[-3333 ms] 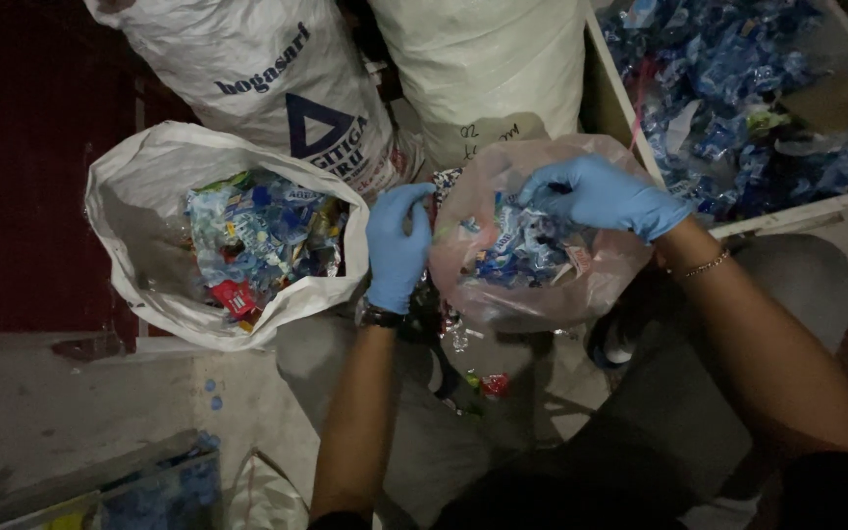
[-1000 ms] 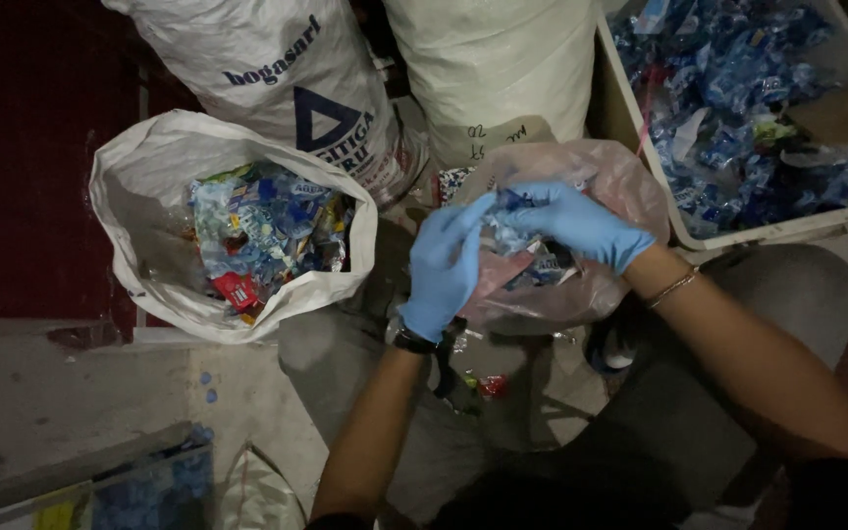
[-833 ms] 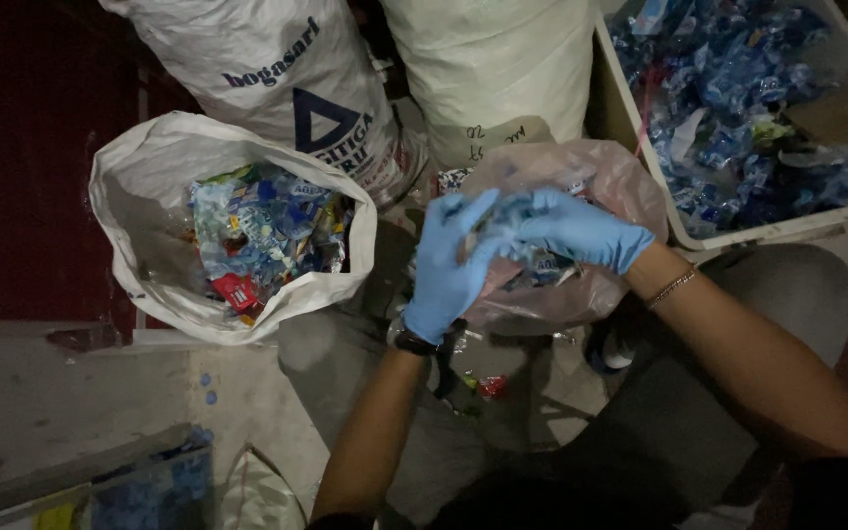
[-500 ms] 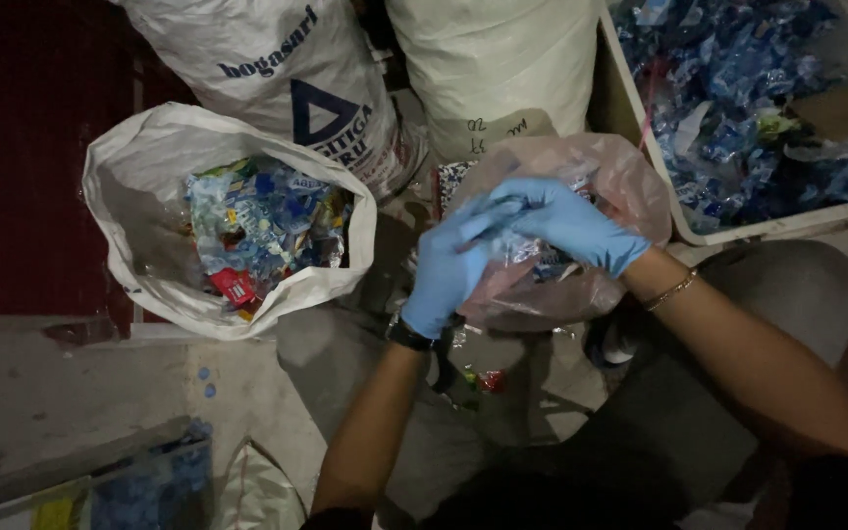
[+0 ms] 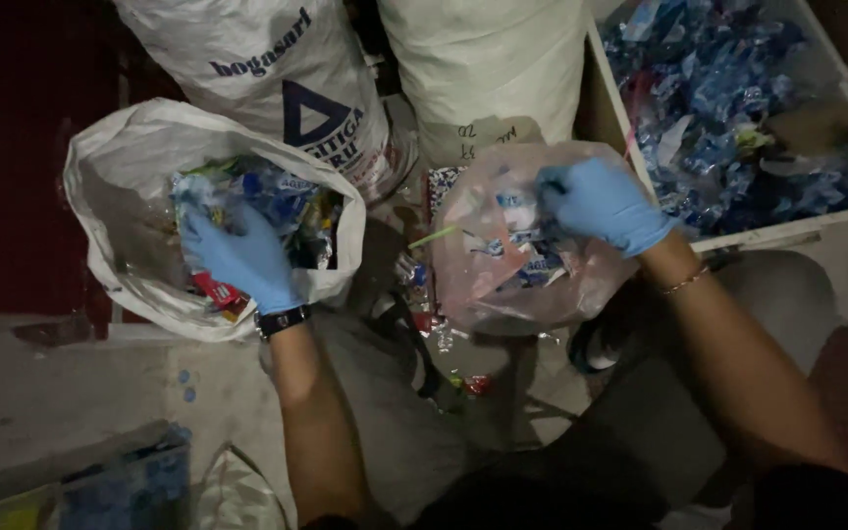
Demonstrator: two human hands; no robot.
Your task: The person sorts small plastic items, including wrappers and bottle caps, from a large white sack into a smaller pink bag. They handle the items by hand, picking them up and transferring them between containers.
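Note:
My left hand [image 5: 239, 257], in a blue glove with a dark watch at the wrist, reaches into the open white sack [image 5: 100, 186] on the left and rests on the heap of colourful plastic wrappers [image 5: 277, 201] inside it. Whether it grips anything is hidden. My right hand [image 5: 601, 204], also blue-gloved, is inside the clear plastic bag [image 5: 483, 275] in the middle, its fingers closed on the blue and white wrappers [image 5: 527, 260] there. The bag sits on my lap.
Two tall white sacks [image 5: 277, 79] [image 5: 488, 69] stand behind. A white box [image 5: 738, 236] full of blue plastic scraps [image 5: 728, 98] is at the upper right. Loose wrappers [image 5: 444, 344] lie between my knees. A bin with blue scraps [image 5: 120, 486] sits at the lower left.
My left hand has left the clear bag and swung left into the white sack. My right hand stays in the clear bag.

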